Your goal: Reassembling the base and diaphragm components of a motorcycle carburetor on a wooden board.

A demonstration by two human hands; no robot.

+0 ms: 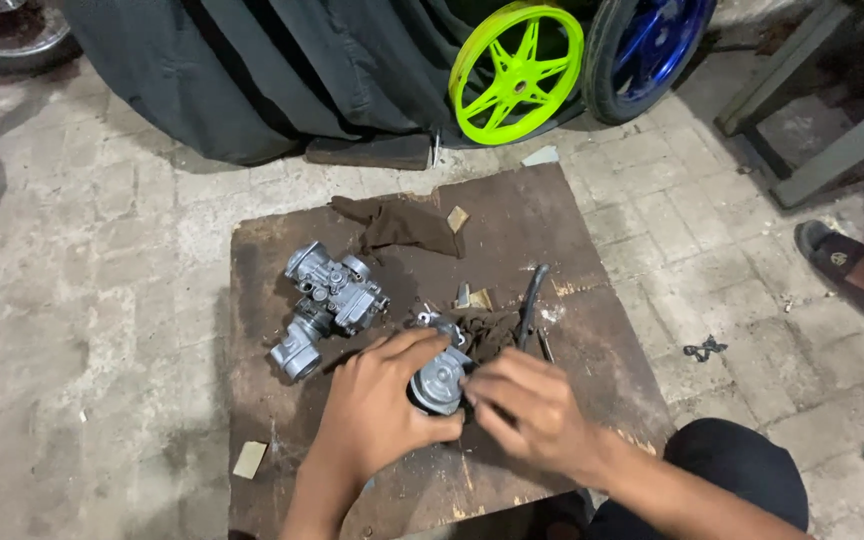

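Gripping a round metal part (439, 380) with your left hand (377, 410), right hand (527, 410) pinching its edge. Your fingers hide most of it; carburetor (327, 305) sits just left.

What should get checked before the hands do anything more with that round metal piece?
1. Left hand has a firm hold on the round metal part: ok, its fingers wrap around the side.
2. Right hand is on the part: ok, its fingertips touch the edge.
3. Part is steady over the wooden board: cannot tell whether it rests on the board or is lifted.
4. Carburettor is out of the way: ok, it lies apart, beside the left hand.
5. Black hose is clear of the fingers: ok, it lies beyond the right hand.
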